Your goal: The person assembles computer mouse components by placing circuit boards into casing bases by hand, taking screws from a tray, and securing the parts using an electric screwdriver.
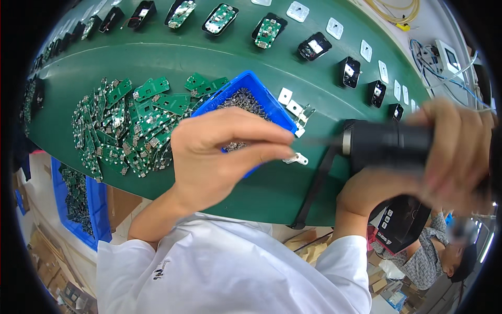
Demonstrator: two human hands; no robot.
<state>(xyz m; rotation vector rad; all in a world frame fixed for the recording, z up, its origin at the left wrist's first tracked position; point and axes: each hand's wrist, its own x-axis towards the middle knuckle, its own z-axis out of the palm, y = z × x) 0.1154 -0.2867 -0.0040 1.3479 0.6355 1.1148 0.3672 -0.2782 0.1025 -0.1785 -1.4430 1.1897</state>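
The right hand (455,149), motion-blurred, is wrapped around the body of a black power screwdriver (389,144), at 3 o'clock from the left hand (225,152), its nose facing 9 o'clock. The left thumb and forefinger nearly meet beside the blurred bit (321,141); whether they pinch anything, I cannot tell.

The screwdriver looks rigid and fairly weighty, best gripped around its thick body; the thin bit should be stiff, smooth and easily knocked askew. The small screws (242,102) look light, hard and slippery.

From the left hand, the blue tray's (282,118) raised rim is close by at 1 o'clock and the circuit-board pile (130,123) crowds 10 o'clock. Metal brackets (306,123) sit just beyond the fingertips at 1 o'clock, and a black strap (316,193) crosses 4 o'clock. The table (314,76) edge curves past at 6 o'clock; the roomiest path seems toward 1 o'clock, between tray and black housings (315,46).
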